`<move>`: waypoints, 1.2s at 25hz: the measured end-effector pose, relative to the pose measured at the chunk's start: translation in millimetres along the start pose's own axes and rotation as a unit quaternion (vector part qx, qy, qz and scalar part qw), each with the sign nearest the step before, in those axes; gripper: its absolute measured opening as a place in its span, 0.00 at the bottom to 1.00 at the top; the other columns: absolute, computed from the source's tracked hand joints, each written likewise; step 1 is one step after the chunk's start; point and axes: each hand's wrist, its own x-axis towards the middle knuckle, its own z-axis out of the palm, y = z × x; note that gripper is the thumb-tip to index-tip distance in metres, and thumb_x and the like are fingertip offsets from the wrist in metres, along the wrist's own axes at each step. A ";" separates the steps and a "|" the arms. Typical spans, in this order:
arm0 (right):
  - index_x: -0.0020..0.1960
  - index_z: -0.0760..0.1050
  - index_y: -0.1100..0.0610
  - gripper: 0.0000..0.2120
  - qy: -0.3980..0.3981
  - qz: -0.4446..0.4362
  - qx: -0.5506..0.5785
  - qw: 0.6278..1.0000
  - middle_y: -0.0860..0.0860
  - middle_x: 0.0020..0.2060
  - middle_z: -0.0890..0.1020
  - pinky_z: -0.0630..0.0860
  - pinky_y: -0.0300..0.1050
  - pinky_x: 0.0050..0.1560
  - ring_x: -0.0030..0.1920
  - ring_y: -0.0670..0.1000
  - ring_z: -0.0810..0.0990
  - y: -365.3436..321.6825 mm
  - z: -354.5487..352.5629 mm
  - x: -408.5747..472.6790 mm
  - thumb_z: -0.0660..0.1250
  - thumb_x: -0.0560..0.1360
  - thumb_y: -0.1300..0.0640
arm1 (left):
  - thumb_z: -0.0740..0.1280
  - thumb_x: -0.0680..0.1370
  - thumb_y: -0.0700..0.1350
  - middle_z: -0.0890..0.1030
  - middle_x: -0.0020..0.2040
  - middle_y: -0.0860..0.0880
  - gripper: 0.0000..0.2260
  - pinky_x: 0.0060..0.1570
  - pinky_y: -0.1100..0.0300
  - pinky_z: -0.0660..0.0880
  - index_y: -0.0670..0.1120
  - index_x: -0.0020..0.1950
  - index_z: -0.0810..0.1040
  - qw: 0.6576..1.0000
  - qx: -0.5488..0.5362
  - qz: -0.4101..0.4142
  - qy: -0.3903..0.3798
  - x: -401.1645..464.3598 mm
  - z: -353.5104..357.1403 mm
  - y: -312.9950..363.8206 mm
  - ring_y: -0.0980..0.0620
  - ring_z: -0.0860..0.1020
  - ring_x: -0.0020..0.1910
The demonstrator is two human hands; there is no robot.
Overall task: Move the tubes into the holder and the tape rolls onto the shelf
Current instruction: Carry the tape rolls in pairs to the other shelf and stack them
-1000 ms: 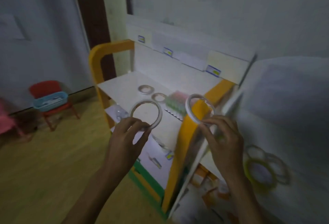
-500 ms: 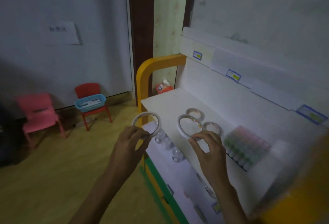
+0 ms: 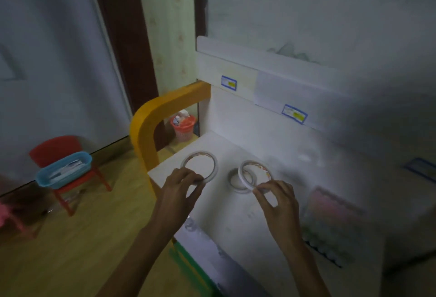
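Note:
My left hand (image 3: 181, 190) pinches a thin white tape roll (image 3: 213, 164) low over the left part of the white shelf top (image 3: 236, 216). My right hand (image 3: 278, 198) pinches a second white tape roll (image 3: 243, 174), tilted, just above another roll (image 3: 232, 179) that lies flat on the shelf. At the right, blurred, stands a tube holder (image 3: 330, 221) filled with pink and green tubes.
The shelf unit has an orange curved side frame (image 3: 151, 126) and a white back panel with blue labels (image 3: 228, 82). A red waste basket (image 3: 183, 128) sits behind it. A red chair with a blue tray (image 3: 63, 169) stands on the wooden floor at left.
The view swung left onto the shelf. Both hands have carried their tape rolls forward and down over the shelf top, the right one now above the roll lying there.

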 end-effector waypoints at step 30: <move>0.44 0.76 0.57 0.11 0.062 0.187 -0.354 0.914 0.52 0.42 0.76 0.70 0.42 0.45 0.48 0.52 0.71 67.1 68.1 -54.7 0.60 0.76 0.51 | 0.60 0.75 0.49 0.77 0.41 0.49 0.10 0.44 0.56 0.65 0.48 0.41 0.79 0.918 -0.122 0.272 -0.263 63.5 176.6 -74.9 0.48 0.70 0.44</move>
